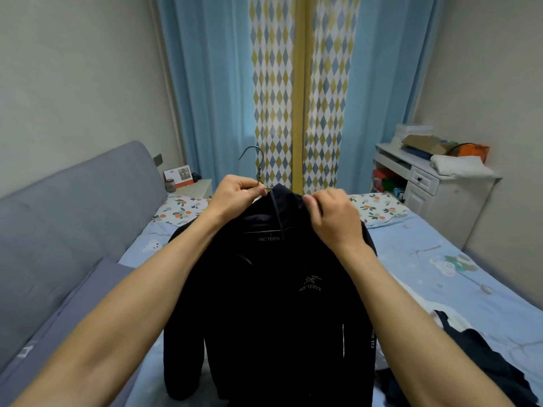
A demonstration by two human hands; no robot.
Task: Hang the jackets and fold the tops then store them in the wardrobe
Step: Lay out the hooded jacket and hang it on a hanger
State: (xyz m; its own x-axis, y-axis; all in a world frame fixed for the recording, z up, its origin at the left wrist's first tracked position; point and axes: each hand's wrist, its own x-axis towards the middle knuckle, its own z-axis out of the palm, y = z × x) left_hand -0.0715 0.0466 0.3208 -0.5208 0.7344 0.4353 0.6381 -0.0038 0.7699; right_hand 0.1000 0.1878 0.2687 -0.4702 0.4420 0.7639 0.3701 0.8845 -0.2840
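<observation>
Black logoed jacket (273,304), seemingly on hanger (255,165)

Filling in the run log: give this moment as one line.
stage: hanging | left hand: pinches hanger neck | right hand: grips black jacket collar | jacket: held above bed | wardrobe: unseen

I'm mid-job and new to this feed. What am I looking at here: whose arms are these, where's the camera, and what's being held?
There is no machine: these are a person's two bare arms, seen from one wide-angle camera worn on the head, looking forward and down. The left hand pinches the neck of a metal hanger, whose hook sticks up. The right hand grips the collar of a black jacket, which hangs in front of the person, over a bed. On the bed lie two pillows and, lower right, more dark clothes. A white cabinet stands at the right.
</observation>
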